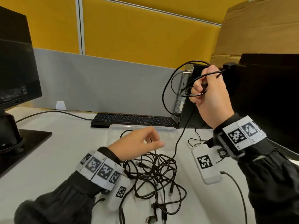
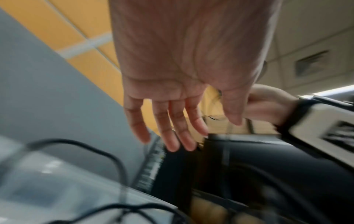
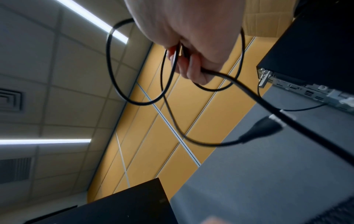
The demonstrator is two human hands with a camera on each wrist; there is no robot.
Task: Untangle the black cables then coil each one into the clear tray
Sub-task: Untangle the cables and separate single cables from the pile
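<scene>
A tangle of black cables point(image 1: 155, 173) lies on the white desk in front of me. My right hand point(image 1: 208, 89) is raised high at the right and grips several loops of one black cable point(image 1: 166, 88), whose tail drops down into the tangle. In the right wrist view that hand point(image 3: 191, 60) holds the loops point(image 3: 114, 75), and a plug point(image 3: 264, 125) dangles below. My left hand point(image 1: 145, 141) hovers over the tangle with fingers loosely spread and nothing in it; the left wrist view shows its straight fingers point(image 2: 172, 125). The clear tray point(image 1: 168, 139) sits behind the tangle, near the keyboard.
A black keyboard point(image 1: 134, 119) lies behind the tray. A monitor point(image 1: 14, 70) on a stand fills the left, a small desktop computer point(image 1: 186, 88) and a dark screen point(image 1: 267, 94) the right. A grey and yellow partition closes the back.
</scene>
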